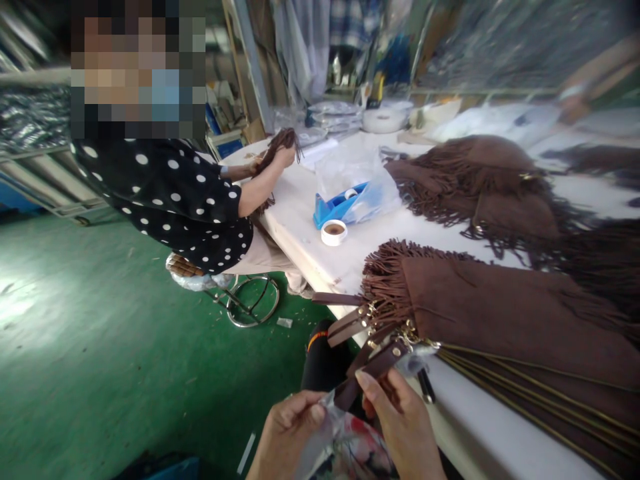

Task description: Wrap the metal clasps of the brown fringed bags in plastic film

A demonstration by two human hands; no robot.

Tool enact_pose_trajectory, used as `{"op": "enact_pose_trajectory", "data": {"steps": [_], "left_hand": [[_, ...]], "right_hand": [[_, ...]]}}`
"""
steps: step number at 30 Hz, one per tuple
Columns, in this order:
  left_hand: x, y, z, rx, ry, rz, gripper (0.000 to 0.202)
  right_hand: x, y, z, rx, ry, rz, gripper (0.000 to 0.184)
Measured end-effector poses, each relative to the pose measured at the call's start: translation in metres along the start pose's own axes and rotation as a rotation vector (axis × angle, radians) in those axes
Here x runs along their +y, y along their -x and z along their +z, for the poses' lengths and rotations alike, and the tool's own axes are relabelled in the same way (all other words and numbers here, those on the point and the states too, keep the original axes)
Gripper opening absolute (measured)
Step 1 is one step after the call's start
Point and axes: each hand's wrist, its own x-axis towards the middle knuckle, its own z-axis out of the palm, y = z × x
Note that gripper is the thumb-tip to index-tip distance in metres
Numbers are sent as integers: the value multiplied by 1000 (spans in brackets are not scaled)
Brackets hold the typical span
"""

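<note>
At the bottom of the view my left hand (287,430) pinches a small clear plastic wrap (330,407) around the end of a brown strap (373,370). My right hand (400,420) grips the same strap from the right, thumb on top. The strap hangs off the table edge from a stack of brown fringed bags (500,313) with gold clasps (407,333). Several other brown straps (347,323) stick out beside it.
A co-worker in a dotted top (175,200) sits on a stool (247,300) at the white table (300,227), holding brown fringe (283,143). A blue tape dispenser (337,207) and a tape roll (334,232) lie on the table. More fringed bags (485,180) lie further back. The floor (100,347) is green.
</note>
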Motion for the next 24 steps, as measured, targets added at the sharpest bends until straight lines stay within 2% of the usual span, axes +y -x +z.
{"op": "enact_pose_trajectory", "data": {"steps": [5, 9, 12, 15, 18, 21, 24], "left_hand": [[3, 0, 10, -81, 132, -25, 43], [7, 0, 18, -26, 85, -19, 43], [8, -3, 20, -1, 29, -17, 43], [9, -7, 23, -49, -37, -23, 42], [11, -11, 28, -89, -80, -9, 39], [15, -15, 33, -65, -126, 10, 36], [19, -18, 36, -46, -219, 23, 40]], "right_hand": [[-3, 3, 1, 69, 66, -18, 39], [-1, 2, 0, 76, 85, -36, 38], [0, -2, -6, -20, 14, 9, 39], [-1, -3, -9, -110, -44, 72, 39], [0, 0, -6, -152, -102, 70, 34], [3, 4, -3, -198, -94, 45, 33], [2, 6, -7, -93, -45, -16, 34]]}}
